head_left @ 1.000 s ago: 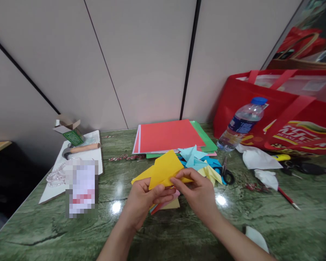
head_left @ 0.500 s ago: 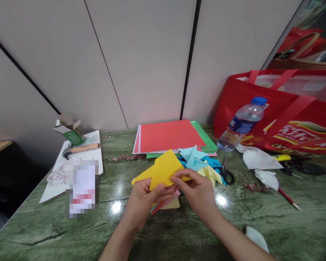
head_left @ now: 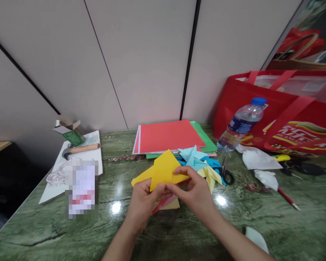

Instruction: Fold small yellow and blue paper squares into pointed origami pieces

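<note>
A folded sheet of yellow paper (head_left: 165, 170) is held above the table between both hands, its pointed top facing the wall. My left hand (head_left: 143, 199) pinches its lower left edge, thumb in front and fingers behind. With thumb and index finger, my right hand (head_left: 195, 186) grips the lower right side, where a narrow flap sticks out. Under the hands lie small coloured sheets (head_left: 170, 204), mostly covered. Just right of the paper are folded paper shapes: a light blue one (head_left: 192, 157) and a pale yellow one (head_left: 210, 174).
Black-handled scissors (head_left: 227, 174) lie right of the shapes. Behind is a stack of coloured paper (head_left: 171, 137). A water bottle (head_left: 241, 123) stands before a red bag (head_left: 282, 108). At left, a hammer (head_left: 83, 148) and green box (head_left: 73, 136) rest on a white board (head_left: 50, 192).
My right thumb has slid down and left along the yellow paper's lower edge, and the index finger has spread away from it. The left hand keeps its hold.
</note>
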`<state>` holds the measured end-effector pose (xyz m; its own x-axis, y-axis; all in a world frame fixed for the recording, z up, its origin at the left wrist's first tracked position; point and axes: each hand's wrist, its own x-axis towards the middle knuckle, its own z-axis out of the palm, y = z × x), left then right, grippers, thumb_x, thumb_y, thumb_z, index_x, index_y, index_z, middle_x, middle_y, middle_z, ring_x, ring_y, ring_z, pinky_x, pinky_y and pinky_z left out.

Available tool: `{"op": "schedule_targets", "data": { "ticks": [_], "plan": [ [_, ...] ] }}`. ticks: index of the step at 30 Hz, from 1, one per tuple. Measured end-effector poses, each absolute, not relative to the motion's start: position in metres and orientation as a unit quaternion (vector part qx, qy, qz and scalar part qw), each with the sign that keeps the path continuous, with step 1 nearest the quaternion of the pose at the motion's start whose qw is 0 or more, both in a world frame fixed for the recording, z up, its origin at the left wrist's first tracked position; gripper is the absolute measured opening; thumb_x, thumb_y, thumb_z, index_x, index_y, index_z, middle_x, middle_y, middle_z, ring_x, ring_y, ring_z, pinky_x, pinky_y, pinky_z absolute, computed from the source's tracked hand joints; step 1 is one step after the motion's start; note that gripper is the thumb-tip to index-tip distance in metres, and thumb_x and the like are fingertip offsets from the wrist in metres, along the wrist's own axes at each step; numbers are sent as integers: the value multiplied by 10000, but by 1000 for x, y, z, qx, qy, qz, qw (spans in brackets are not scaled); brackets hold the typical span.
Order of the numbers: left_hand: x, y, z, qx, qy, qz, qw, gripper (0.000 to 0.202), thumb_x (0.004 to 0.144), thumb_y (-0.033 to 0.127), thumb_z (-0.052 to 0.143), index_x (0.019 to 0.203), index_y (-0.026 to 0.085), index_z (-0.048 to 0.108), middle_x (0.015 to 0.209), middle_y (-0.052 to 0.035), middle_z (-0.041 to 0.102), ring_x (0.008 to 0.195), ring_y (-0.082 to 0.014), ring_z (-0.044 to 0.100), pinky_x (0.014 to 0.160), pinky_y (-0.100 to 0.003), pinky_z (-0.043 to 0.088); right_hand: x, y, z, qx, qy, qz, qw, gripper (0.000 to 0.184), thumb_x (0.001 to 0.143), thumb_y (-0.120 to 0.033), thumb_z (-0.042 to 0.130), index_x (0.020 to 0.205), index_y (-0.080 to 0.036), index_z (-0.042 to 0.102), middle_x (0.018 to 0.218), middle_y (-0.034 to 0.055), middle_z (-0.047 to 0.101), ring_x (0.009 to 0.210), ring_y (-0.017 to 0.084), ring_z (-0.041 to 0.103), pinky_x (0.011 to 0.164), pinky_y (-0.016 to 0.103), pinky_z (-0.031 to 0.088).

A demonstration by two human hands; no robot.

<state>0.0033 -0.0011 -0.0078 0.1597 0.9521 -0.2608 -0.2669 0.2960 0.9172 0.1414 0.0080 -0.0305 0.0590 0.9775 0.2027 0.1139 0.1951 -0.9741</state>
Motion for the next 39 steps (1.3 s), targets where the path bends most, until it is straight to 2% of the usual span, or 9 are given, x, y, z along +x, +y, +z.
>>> {"op": "schedule_targets", "data": {
  "ticks": [10,18,24,28,30,32,34,37,39],
  "plan": [
    [-2,1,-7,376,439,465,670,306,697,238,683,960,84,655,972,-144,699,842,-254,671,810,-365,528,144,14,-31,-449,-520,457,565,233,688,-232,634,896,-200,533,855,39,616,673,162,619,597,264,534],
    [-5,2,-2,342,452,489,664,251,682,232,694,868,66,659,865,-153,721,829,-262,674,799,-368,531,148,21,-27,-408,-432,500,629,330,668,-237,672,955,-211,510,767,-11,589,592,129,618,609,292,554],
    [-10,5,-1,318,461,522,644,235,668,233,703,839,78,661,838,-152,725,829,-270,673,808,-383,520,153,26,-26,-432,-391,482,655,350,661,-302,692,948,-182,532,755,11,614,657,154,632,624,313,558],
    [-9,5,-4,340,484,513,623,240,671,255,699,834,81,667,826,-143,728,801,-262,680,787,-371,527,148,24,-31,-468,-392,488,624,355,698,-390,641,959,-171,543,748,17,602,587,135,602,526,272,539],
    [-6,4,-7,357,485,494,628,271,673,269,697,871,86,669,852,-137,726,800,-259,680,778,-368,531,145,22,-34,-478,-410,487,605,443,664,-392,669,1024,-179,522,857,41,597,613,137,600,503,258,528],
    [-3,3,-8,376,472,470,644,301,683,277,687,919,91,667,891,-130,721,816,-257,677,779,-368,531,144,21,-36,-478,-429,487,592,587,595,-342,731,1102,-195,475,972,68,591,697,165,620,543,269,536],
    [-1,2,-8,394,459,445,661,291,686,276,683,915,97,675,898,-116,722,817,-254,677,780,-363,531,144,19,-36,-472,-439,506,573,649,573,-295,747,1139,-200,445,970,75,619,749,198,638,599,302,545],
    [-2,0,-4,415,450,408,678,250,679,267,688,868,105,695,887,-101,725,832,-253,672,793,-353,522,145,18,-32,-464,-448,535,545,517,606,-263,716,1067,-182,496,895,69,669,780,224,652,675,346,541],
    [-5,0,-2,431,425,387,695,272,697,275,672,910,106,689,940,-110,713,899,-263,651,841,-369,494,146,18,-30,-467,-453,535,538,433,610,-249,708,998,-169,533,909,72,676,817,230,649,709,349,532]
  ]
}}
